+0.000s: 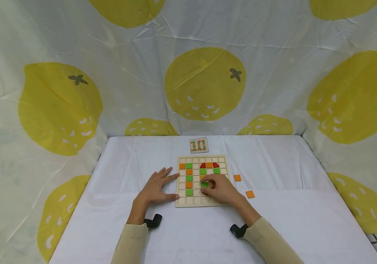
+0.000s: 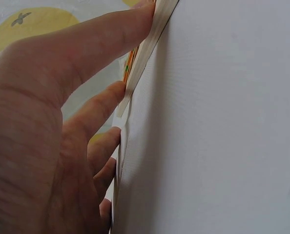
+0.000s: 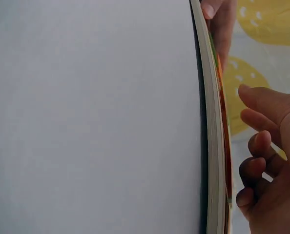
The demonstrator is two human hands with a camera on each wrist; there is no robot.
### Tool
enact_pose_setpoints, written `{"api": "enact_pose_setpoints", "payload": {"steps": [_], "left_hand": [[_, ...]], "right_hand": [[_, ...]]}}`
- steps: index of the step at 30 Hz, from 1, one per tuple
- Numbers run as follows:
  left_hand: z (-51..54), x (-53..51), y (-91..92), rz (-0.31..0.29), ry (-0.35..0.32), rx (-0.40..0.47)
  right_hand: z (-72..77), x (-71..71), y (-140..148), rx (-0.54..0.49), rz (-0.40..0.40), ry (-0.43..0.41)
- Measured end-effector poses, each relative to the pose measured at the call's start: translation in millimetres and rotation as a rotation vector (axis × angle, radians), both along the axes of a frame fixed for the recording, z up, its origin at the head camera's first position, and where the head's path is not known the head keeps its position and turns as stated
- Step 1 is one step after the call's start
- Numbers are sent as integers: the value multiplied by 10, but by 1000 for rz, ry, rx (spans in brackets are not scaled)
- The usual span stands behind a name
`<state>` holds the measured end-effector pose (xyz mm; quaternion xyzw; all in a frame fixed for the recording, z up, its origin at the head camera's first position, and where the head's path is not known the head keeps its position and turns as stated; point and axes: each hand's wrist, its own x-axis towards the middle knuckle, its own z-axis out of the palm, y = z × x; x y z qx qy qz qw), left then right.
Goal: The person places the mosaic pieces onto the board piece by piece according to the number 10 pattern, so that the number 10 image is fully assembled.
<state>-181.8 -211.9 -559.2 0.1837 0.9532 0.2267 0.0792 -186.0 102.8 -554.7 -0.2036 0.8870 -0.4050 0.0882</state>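
A wooden grid board [image 1: 181, 200] lies on the table with orange, green and red tiles in its cells. My left hand [image 1: 155, 187] is spread at its left side, thumb and index fingertips touching the edge; the left wrist view shows those fingers [image 2: 106, 109] against the board's side. Over the board's right half is my right hand [image 1: 222, 189], its thumb and index finger apart around a green tile [image 1: 204, 184] that lies on the grid. In the right wrist view, the right hand [image 3: 274, 156] has bent fingers and nothing visible between them. It hides part of the board.
Two loose orange tiles, one nearer the back [image 1: 237, 178] and one nearer the front [image 1: 250, 194], lie right of the board. Behind the board is a small pattern card [image 1: 199, 145]. A lemon-print curtain [image 1: 135, 88] surrounds the white-covered table [image 1: 274, 165].
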Motion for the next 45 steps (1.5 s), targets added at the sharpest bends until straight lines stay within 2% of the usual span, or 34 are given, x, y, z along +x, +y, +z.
{"api": "enact_pose_setpoints", "payload": {"steps": [13, 21, 27, 34, 45], "left_hand": [[2, -2, -4, -2, 6, 4], [36, 17, 7, 4, 3, 12], [35, 17, 8, 6, -1, 17], [35, 19, 15, 1, 0, 18], [33, 12, 22, 3, 0, 19]], "right_hand": [[73, 50, 786, 13, -162, -1], [39, 127, 1197, 35, -202, 27], [-17, 183, 1375, 92, -217, 18], [-60, 239, 1529, 116, -195, 9], [-37, 325, 1619, 125, -198, 36]]}}
